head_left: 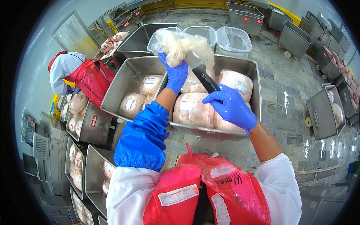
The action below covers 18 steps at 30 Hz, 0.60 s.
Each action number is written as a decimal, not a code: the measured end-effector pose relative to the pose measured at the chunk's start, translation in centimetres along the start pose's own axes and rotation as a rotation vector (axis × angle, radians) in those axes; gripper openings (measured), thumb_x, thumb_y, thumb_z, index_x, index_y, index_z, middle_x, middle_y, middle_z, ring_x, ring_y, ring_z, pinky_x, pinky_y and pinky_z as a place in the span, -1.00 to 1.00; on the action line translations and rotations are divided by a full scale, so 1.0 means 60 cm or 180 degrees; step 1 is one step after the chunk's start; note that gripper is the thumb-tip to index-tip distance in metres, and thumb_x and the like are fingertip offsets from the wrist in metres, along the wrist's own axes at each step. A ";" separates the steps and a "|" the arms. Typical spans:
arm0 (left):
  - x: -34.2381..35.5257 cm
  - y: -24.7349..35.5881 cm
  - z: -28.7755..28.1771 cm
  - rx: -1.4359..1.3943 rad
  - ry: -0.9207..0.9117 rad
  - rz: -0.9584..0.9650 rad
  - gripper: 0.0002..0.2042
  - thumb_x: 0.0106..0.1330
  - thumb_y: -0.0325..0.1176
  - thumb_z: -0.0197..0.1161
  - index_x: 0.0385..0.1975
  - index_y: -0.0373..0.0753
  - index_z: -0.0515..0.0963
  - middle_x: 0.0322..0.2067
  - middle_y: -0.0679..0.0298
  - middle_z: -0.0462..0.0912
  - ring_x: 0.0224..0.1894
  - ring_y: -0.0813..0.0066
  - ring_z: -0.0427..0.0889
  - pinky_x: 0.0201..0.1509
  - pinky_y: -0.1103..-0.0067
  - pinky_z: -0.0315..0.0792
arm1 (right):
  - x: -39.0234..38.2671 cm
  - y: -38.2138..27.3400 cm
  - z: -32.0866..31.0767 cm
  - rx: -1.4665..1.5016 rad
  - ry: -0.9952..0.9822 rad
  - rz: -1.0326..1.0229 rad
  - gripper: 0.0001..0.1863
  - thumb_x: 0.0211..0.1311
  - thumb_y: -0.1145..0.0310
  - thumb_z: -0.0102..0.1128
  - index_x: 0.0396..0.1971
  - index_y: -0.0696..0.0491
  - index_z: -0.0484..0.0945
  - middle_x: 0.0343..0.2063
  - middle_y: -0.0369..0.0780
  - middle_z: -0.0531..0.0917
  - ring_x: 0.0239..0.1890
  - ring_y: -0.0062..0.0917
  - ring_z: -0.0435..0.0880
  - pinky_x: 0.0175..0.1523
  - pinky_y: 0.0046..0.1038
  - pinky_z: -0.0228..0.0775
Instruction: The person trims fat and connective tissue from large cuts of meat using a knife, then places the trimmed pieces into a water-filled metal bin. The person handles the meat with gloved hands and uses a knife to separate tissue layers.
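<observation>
My left hand [174, 73], in a blue glove, is raised over the metal bin [256, 86] and closed on a whitish, bunched plastic bag [180, 47]. The bag's loose end spreads right. In my right hand [234, 107], also blue-gloved, is a tool with a thick black handle [205, 79], slanting up and left toward the bag. A greyish part shows at its far end, partly lost against the plastic, so its kind is unclear. Below my hands lie large wrapped meat pieces [193, 112] with white labels. Smaller wrapped pieces [150, 84] fill the bin's left section.
Behind the bin stand several clear-lined tubs [234, 39] and an open metal bin [140, 35]. At left, a co-worker in a red apron [90, 77] bends over another loaded bin [92, 120]. Wheeled bins [326, 112] stand along the right on grey tiles.
</observation>
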State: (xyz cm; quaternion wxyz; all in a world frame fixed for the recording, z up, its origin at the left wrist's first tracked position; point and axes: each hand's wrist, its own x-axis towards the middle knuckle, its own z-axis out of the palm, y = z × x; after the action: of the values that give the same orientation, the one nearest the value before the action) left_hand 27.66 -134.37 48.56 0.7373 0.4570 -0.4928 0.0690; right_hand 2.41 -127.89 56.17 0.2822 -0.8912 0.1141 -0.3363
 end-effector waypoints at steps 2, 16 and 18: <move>0.069 -0.054 0.046 -0.0426 0.0078 -0.0116 -0.35 0.08 -0.58 0.13 0.16 -0.29 -0.05 -0.02 0.15 0.31 0.05 0.33 0.32 0.18 0.42 0.17 | 0.057 0.036 -0.010 -0.0056 0.0214 -0.0120 -0.86 -0.06 0.51 0.08 -0.48 0.00 0.59 -0.47 -0.10 0.51 -0.38 -0.25 0.51 -0.28 -0.35 0.36; 0.394 -0.476 0.135 0.1130 -0.1561 0.0252 -0.51 0.11 -0.20 0.14 0.01 -0.32 0.30 -0.03 -0.04 0.38 0.09 0.08 0.30 0.17 0.36 0.19 | 0.485 0.442 0.057 -0.1096 0.0754 0.0649 -0.85 -0.06 0.44 0.07 -0.47 0.01 0.61 -0.48 -0.05 0.51 -0.36 -0.16 0.52 -0.27 -0.25 0.36; 0.344 -0.532 0.106 0.2115 -0.2042 -0.0391 -0.43 0.08 -0.15 0.16 0.07 -0.33 0.26 0.04 -0.10 0.32 0.15 0.07 0.25 0.19 0.38 0.17 | 0.495 0.582 0.090 -0.1109 0.0324 0.0758 -0.85 -0.09 0.45 0.08 -0.48 0.02 0.61 -0.48 -0.04 0.55 -0.37 -0.12 0.53 -0.28 -0.21 0.36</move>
State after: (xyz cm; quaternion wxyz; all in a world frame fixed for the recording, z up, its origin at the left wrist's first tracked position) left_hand 51.45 -164.57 46.13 0.3640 0.6949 -0.6192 0.0344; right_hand 27.73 -165.69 48.48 0.1555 -0.8886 0.2891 -0.3203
